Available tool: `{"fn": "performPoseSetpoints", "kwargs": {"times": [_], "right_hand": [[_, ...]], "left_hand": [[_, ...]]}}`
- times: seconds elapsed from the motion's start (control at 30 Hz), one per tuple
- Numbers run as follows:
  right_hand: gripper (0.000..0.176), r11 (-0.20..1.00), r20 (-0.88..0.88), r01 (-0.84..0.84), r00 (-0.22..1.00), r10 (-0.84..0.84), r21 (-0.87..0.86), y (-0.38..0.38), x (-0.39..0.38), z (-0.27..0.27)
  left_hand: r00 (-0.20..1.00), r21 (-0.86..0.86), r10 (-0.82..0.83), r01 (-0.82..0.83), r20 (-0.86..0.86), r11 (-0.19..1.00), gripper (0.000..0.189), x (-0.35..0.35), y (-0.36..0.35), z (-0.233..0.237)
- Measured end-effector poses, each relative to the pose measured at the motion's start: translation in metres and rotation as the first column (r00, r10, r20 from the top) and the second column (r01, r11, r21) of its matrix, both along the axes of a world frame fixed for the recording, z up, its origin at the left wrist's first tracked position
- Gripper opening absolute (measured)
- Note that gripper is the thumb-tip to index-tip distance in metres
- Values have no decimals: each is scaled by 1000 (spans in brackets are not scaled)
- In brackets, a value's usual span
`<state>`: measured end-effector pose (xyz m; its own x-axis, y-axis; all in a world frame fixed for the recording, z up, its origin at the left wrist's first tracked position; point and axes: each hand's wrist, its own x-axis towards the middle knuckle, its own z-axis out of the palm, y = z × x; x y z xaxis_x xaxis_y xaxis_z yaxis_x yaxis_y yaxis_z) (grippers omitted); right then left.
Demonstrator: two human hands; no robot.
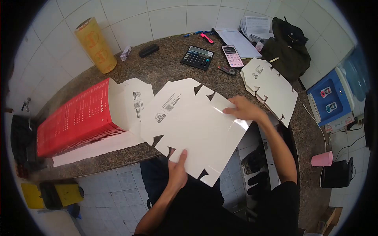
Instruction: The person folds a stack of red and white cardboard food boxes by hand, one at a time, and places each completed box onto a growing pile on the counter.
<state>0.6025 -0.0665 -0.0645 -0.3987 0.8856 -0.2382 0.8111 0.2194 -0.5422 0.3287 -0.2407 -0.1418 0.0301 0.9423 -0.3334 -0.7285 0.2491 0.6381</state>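
Note:
A flat white cardboard box blank (193, 122), with cut notches and a printed logo and code, is held tilted over the counter's front edge. My left hand (178, 174) grips its near edge, thumb on top and fingers hidden underneath. At the far right edge, my right hand (242, 108) pinches the same blank. To the left stands a red printed cardboard piece (78, 118), bent up like a box wall. Beside it, partly beneath the held blank, lies another white blank (136, 92). A stack of similar white blanks (271, 86) rests on the right.
On the speckled stone counter (165, 59) are a roll of yellowish film (95, 45), a black case (149, 50), a calculator (197, 58), a pink phone (232, 56), a clipboard (240, 41) and a dark bag (289, 49). A water dispenser (330, 98) and pink cup (321, 159) stand right.

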Motion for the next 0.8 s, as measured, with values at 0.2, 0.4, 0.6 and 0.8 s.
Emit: {"fn": "performPoseSetpoints", "kwargs": {"times": [0.2, 0.4, 0.6, 0.8], "right_hand": [[14, 658, 525, -250, 811, -258, 710, -74, -87, -59], [19, 863, 170, 201, 936, -309, 463, -99, -90, -22], [22, 891, -67, 313, 949, -309, 329, -127, -132, -24], [38, 781, -474, 611, 655, -588, -125, -113, -69, -31]], "left_hand": [[913, 112, 19, 29, -407, 993, 45, -2, 13, 29], [835, -99, -288, 274, -468, 956, 35, -99, 77, 72], [-862, -42, -24, -3, -507, 999, 31, -21, 99, 24], [-758, -175, -38, 101, -652, 979, 34, -43, 92, 33]]}}
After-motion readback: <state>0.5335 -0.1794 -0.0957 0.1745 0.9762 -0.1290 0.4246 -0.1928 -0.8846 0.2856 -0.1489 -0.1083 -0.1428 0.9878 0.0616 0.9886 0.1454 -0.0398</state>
